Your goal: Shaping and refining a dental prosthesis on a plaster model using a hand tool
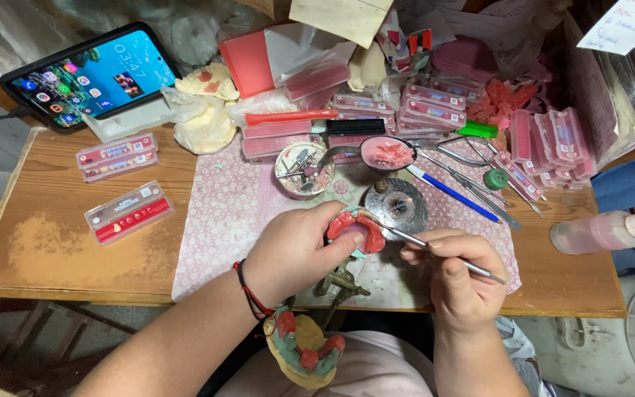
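Single head-worn view, looking steeply down — close above a wooden workbench [53, 250], far edge at frame top

red wax denture [354, 229], thin metal tool [435, 254] touching

Dental laboratory workbench, worn wooden table [53, 242], stacked pink tooth-set cases [435, 103] upper centre, metal hand instruments [479, 184] right of centre, plaster casts [207, 125] upper left, pink wax scraps [508, 99] upper right.

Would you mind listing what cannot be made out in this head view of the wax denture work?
- Tool tip: hidden where it meets the red wax denture.
- Denture's near side: covered by left hand fingers.
- Tool handle: partly hidden inside right hand.
- Small dish contents: too small to tell.
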